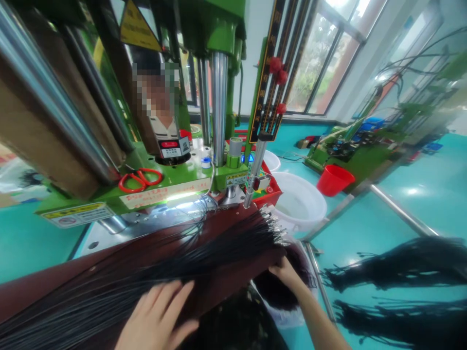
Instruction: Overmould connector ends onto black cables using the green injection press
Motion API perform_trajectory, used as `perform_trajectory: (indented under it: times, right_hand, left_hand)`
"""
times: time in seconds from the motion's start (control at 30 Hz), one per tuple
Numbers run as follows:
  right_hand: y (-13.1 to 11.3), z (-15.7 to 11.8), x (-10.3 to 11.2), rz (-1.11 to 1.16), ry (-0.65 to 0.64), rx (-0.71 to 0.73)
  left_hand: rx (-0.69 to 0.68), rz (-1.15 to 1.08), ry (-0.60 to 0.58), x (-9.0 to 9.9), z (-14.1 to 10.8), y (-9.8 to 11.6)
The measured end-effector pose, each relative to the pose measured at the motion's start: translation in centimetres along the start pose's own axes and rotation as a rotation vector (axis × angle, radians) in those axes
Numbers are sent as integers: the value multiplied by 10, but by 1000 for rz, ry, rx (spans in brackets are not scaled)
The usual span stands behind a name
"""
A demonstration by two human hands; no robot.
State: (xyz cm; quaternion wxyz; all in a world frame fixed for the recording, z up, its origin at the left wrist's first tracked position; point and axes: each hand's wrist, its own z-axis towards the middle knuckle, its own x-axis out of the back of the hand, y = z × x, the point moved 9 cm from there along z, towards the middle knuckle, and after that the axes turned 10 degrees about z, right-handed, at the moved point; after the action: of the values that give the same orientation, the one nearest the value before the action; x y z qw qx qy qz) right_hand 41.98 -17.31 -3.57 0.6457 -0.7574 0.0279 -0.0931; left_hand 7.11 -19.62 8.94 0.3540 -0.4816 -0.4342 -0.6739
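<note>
A long bundle of thin black cables [219, 248] lies across a brown tabletop [233, 277], its silvery metal ends [273, 224] gathered at the right. My left hand [156, 313] rests at the near side of the bundle, fingers stretched out and slightly apart, gripping nothing. At the right corner of the tabletop is my right hand [286, 273], its fingers curled by the edge below the metal ends. Whatever those fingers hold, if anything, is hidden.
Behind the tabletop stands a green press [178, 184] with red-handled scissors [140, 180] on its ledge. White tubs [302, 194] and a red bucket [334, 180] sit to the right. More black cable bundles [401, 265] hang beside a metal rail [403, 209].
</note>
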Motion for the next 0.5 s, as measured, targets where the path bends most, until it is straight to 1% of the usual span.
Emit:
perform_trajectory:
  times: [0.03, 0.1, 0.17, 0.23, 0.3, 0.37, 0.43, 0.5]
  right_hand:
    - [-5, -1, -2, -9, -1, 15]
    - [-16, -3, -3, -40, 2, 58]
    - [-25, -7, -4, -63, 2, 113]
    - [-30, -10, -4, -53, -14, 163]
    - [-27, -13, -5, -35, -39, 186]
    - [-21, -14, -3, -43, -45, 192]
    - [-17, -15, -2, -69, -40, 195]
    - [-17, -17, -1, -102, -46, 202]
  left_hand:
    - [-122, 129, 36, 0, 19, 16]
    - [-292, 331, 71, -2, 49, 38]
    - [-390, 442, 53, -6, 69, 50]
    - [-459, 493, -15, -12, 79, 56]
    - [-490, 520, -94, -17, 83, 59]
    - [-479, 534, -151, -20, 85, 58]
    - [-453, 534, -170, -21, 86, 57]
    - [-424, 514, -155, -18, 89, 53]
